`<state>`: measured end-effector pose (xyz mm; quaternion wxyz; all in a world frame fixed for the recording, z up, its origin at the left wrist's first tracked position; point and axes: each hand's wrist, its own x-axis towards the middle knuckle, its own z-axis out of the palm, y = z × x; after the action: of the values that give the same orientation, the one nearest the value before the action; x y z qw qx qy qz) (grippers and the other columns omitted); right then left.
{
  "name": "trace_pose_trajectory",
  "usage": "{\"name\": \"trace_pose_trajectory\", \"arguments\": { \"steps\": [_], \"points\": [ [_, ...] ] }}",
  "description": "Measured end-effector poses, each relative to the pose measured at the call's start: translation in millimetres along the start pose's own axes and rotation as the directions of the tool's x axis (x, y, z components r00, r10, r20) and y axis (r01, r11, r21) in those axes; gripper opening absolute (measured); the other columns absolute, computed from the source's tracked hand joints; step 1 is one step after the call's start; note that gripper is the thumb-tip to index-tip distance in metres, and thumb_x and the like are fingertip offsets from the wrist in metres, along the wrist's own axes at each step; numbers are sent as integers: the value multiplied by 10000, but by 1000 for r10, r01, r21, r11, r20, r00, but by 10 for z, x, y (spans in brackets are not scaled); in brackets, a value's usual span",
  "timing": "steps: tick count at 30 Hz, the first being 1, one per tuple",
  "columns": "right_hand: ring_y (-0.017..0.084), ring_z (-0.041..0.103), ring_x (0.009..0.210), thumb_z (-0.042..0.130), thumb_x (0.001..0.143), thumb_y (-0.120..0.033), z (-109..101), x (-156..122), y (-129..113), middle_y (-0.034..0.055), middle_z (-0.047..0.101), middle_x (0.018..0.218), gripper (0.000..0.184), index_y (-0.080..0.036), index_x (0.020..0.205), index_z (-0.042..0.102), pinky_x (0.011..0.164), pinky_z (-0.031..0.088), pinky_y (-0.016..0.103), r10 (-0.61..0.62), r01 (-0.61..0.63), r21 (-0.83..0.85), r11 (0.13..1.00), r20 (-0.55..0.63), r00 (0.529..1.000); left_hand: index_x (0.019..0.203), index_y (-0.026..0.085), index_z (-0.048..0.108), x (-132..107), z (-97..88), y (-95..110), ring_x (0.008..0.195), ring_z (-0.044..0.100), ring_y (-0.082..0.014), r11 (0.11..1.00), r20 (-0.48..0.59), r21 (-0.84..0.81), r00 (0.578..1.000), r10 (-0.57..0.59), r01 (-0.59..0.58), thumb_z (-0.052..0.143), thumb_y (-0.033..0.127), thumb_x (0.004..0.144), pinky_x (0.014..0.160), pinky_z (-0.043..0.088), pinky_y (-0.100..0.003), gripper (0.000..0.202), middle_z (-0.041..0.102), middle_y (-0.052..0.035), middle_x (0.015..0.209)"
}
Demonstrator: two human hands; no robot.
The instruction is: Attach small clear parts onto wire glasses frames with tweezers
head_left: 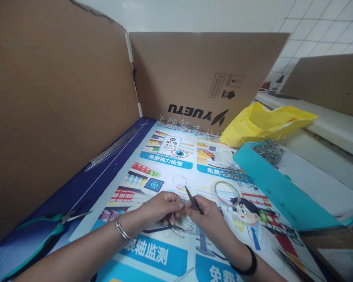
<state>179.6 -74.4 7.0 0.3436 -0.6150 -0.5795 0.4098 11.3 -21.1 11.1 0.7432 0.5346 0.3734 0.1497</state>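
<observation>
My left hand [164,205] is closed, its thumb and fingers pinched on thin wire, with ends of it sticking out below. Meeting it at the fingertips, my right hand [207,211] grips dark pointed tweezers [191,196], whose tip points up and away from me. The right fingertips also seem to touch the wire between the hands, but the exact contact is hidden. Beneath both hands lie several loose, bent thin wires [178,231] on the printed poster. A thin wire loop [180,180] rests just beyond the fingers.
Teal-handled pliers [61,221] lie at left, below a bundle of straight wires [113,149]. A tape roll [216,192] sits right of my hands. Tangled wire [269,152] fills part of a teal box [282,192] near a yellow bag [264,121]. Cardboard walls [191,74] enclose the back and left.
</observation>
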Motion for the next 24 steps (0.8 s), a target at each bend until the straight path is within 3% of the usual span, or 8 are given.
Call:
{"name": "trace_pose_trajectory", "arguments": {
  "steps": [8,14,20,24],
  "points": [
    [115,434,561,499,701,-241,13,15,3,-33,482,590,94,-167,706,558,515,324,219,-29,29,-64,998,1,1000,708,145,559,-27,28,18,373,398,-58,986,-79,160,995,67,-53,555,382,788,399,302,-179,250,495,52,445],
    [106,408,545,494,723,-256,25,7,25,-38,458,571,112,-167,672,539,511,305,215,-46,46,-106,993,3,999,684,150,551,-40,55,25,421,442,-69,971,-84,217,989,121,-100,533,356,788,430,336,-181,231,489,57,477],
    [101,387,556,477,740,-231,-82,-17,9,-49,410,568,112,-179,642,490,505,279,210,-67,86,-138,987,138,988,639,167,506,-24,39,9,412,421,-77,945,-145,316,980,139,-88,486,311,786,435,310,-191,207,471,58,448],
    [120,452,603,451,789,-242,-213,-59,3,-30,482,618,137,-190,675,507,539,310,217,-87,139,-285,948,186,979,661,171,518,0,13,9,415,393,-78,943,-180,321,972,153,-89,493,315,775,447,294,-197,185,464,60,440]
  ]
}}
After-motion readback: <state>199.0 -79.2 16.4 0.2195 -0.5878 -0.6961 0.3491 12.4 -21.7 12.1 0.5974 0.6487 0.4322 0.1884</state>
